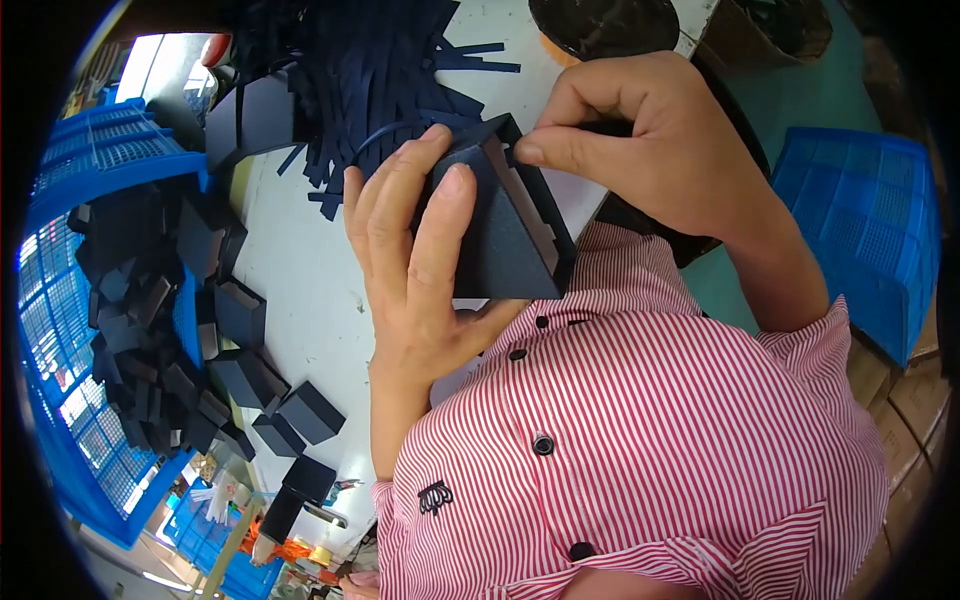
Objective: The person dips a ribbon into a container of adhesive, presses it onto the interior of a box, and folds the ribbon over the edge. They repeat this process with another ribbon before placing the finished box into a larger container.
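My left hand (415, 235) grips a dark navy cardboard box (500, 225), with fingers along its far side and the thumb underneath. The box is tilted, and its narrow, recessed side with a brownish-grey lining faces right. At that side's upper rim, my right hand (640, 140) has its thumb and forefinger pinched together. What lies between these fingertips is hidden. Just beyond my left fingers, a pile of dark navy strips (385, 75) spreads over the white table (310, 270); one strip curves close to the fingertips.
A blue crate (75, 430) full of similar dark boxes stands left, with several boxes (310, 412) on the table beside it. A round black dish (605, 25) sits at the far edge. Another blue crate (850, 220) is at right. Part of another person's hand (360, 585) shows at bottom.
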The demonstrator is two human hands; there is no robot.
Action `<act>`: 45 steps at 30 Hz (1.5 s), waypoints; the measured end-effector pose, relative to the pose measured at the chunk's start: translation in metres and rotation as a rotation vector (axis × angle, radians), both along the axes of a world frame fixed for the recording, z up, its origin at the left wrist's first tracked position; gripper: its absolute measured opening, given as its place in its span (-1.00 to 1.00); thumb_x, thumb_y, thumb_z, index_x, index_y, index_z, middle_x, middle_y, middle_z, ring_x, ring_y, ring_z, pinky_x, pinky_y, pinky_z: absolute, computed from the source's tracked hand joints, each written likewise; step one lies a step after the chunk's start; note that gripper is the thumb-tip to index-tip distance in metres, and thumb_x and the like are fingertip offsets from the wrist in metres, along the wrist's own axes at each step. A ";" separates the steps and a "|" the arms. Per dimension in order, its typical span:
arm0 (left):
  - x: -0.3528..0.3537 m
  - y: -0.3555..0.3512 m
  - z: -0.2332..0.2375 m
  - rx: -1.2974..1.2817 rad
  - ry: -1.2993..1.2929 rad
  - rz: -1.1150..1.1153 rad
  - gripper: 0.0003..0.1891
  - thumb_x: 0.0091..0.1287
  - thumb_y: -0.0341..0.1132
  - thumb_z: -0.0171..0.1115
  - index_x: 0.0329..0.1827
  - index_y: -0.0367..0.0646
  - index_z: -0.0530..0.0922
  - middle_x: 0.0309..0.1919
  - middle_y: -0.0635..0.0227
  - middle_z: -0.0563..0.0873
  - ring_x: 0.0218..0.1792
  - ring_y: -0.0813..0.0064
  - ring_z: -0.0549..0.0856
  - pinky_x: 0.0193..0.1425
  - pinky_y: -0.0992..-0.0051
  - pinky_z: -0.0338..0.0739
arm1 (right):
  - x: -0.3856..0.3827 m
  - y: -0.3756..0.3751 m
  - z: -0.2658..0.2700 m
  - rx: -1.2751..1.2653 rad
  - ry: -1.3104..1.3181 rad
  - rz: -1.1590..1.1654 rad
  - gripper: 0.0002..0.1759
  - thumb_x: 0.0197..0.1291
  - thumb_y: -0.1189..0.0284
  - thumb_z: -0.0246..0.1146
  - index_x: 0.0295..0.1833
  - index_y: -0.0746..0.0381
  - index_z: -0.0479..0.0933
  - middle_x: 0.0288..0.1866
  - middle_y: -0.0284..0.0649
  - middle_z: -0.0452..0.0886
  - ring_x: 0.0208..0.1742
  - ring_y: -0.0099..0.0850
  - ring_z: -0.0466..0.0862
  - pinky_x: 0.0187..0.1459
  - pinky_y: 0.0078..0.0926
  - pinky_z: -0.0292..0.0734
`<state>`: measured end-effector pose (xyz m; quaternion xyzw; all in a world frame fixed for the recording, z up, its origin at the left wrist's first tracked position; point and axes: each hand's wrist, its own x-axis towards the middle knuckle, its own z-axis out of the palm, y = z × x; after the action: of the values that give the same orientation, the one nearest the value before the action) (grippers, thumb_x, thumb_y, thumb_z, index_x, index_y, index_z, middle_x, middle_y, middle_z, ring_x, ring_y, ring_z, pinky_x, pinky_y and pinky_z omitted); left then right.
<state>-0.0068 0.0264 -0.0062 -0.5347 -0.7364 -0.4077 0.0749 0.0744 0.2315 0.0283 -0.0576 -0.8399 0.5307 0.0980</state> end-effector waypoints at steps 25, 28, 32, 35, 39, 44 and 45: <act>-0.005 -0.008 -0.008 -0.008 -0.157 -0.111 0.17 -0.30 -0.33 0.58 0.53 -0.02 0.15 0.33 0.00 0.46 0.29 0.06 0.51 0.39 0.15 0.29 | -0.007 0.006 -0.020 -0.212 -0.207 0.113 -0.77 0.18 0.29 0.29 -0.39 0.24 0.63 -0.54 -0.37 0.58 -0.47 -0.56 0.53 -0.33 -0.58 0.41; -0.006 -0.009 -0.003 -0.024 -0.167 -0.111 0.23 -0.33 -0.37 0.58 0.56 -0.04 0.09 0.35 -0.02 0.43 0.30 0.07 0.50 0.37 0.20 0.35 | -0.007 0.005 -0.012 -0.324 -0.238 0.140 -0.81 0.26 0.38 0.31 -0.32 0.29 0.61 -0.56 -0.45 0.48 -0.49 -0.67 0.40 -0.43 -0.62 0.27; -0.006 -0.008 0.002 -0.043 -0.133 -0.086 0.17 -0.33 -0.32 0.59 0.52 -0.03 0.18 0.34 0.03 0.46 0.31 0.05 0.48 0.42 0.10 0.23 | -0.009 -0.003 -0.014 -0.070 -0.142 0.090 -0.74 0.24 0.30 0.30 -0.39 0.27 0.62 -0.56 -0.37 0.54 -0.49 -0.60 0.48 -0.37 -0.58 0.35; -0.003 -0.004 0.003 -0.065 -0.075 -0.057 0.08 -0.33 -0.23 0.61 0.45 0.01 0.32 0.33 0.08 0.48 0.32 0.04 0.47 0.46 -0.08 0.07 | -0.011 -0.010 -0.025 0.171 -0.018 0.058 -0.71 0.29 0.36 0.29 -0.45 0.30 0.54 -0.57 -0.39 0.49 -0.54 -0.64 0.41 -0.48 -0.59 0.28; -0.005 -0.006 0.001 -0.109 -0.124 -0.075 0.14 -0.32 -0.27 0.62 0.49 -0.05 0.23 0.34 0.08 0.47 0.33 0.08 0.47 0.43 0.07 0.19 | -0.013 -0.007 -0.022 -0.030 -0.236 0.121 -0.70 0.34 0.35 0.25 -0.41 0.34 0.56 -0.55 -0.35 0.52 -0.50 -0.60 0.48 -0.43 -0.57 0.37; -0.007 -0.013 -0.005 -0.103 -0.222 -0.067 0.29 -0.33 -0.25 0.67 0.57 -0.10 0.06 0.37 0.06 0.44 0.34 0.15 0.47 0.38 0.25 0.36 | 0.001 0.004 -0.035 -0.389 -0.158 0.097 -0.66 0.37 0.21 0.22 -0.15 0.30 0.68 -0.27 -0.23 0.72 -0.24 -0.44 0.67 -0.17 -0.52 0.52; -0.008 -0.014 -0.005 -0.089 -0.241 -0.064 0.31 -0.33 -0.23 0.69 0.58 -0.10 0.04 0.37 0.06 0.43 0.35 0.15 0.47 0.38 0.25 0.37 | 0.003 0.005 -0.040 -0.414 -0.055 0.055 -0.67 0.39 0.23 0.21 -0.08 0.29 0.68 -0.21 -0.23 0.73 -0.20 -0.44 0.68 -0.14 -0.53 0.53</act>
<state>-0.0149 0.0120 -0.0114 -0.5078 -0.7400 -0.4380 -0.0513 0.0777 0.2368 -0.0120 -0.0680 -0.7165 0.6927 0.0463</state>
